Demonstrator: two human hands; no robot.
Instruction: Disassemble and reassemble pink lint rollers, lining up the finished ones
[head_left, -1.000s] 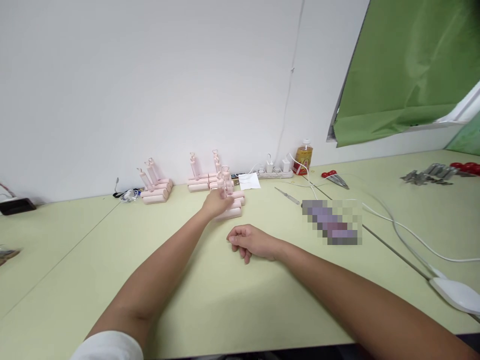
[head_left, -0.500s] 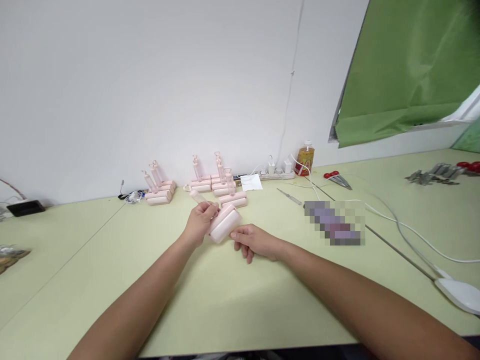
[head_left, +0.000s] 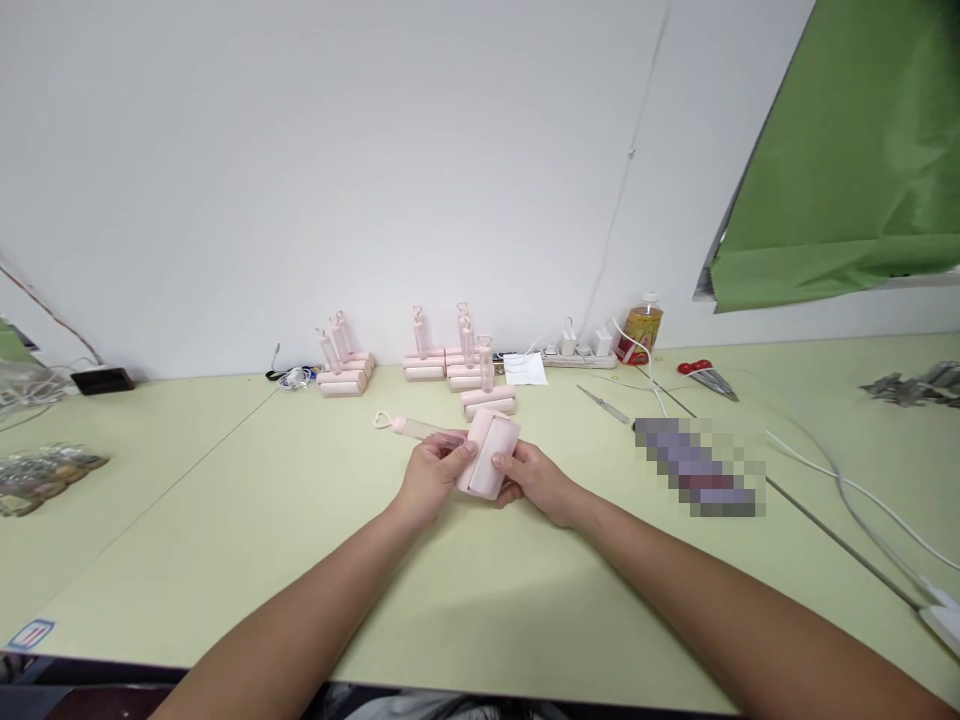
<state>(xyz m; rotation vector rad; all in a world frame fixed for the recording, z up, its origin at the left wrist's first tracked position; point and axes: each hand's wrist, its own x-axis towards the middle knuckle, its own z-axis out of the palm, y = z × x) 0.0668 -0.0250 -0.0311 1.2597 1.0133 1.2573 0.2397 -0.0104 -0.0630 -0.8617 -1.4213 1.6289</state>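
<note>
A pink lint roller (head_left: 487, 455) with a pale cylindrical head is held above the table between both hands. Its clear pink handle, tipped with a small loop, points to the left. My left hand (head_left: 431, 470) is closed around the handle end and the near side of the head, thumb on the casing. On the other side, my right hand (head_left: 536, 480) grips the head, thumb on its front face and fingers underneath. Just behind stands a similar lint roller (head_left: 489, 400), handle up.
More pink rollers (head_left: 345, 380) stand along the wall. A power strip (head_left: 581, 358), white paper (head_left: 526, 370), a drink bottle (head_left: 641, 330), red-handled pliers (head_left: 709, 378), a thin tool (head_left: 602, 403) and a blurred purple item (head_left: 697, 470) lie rightward. White cables (head_left: 840, 480) cross the right side.
My right hand has come up from beside the roller and now grips its head. The roller has turned, its handle swinging more level to the left. The view has shifted left.
</note>
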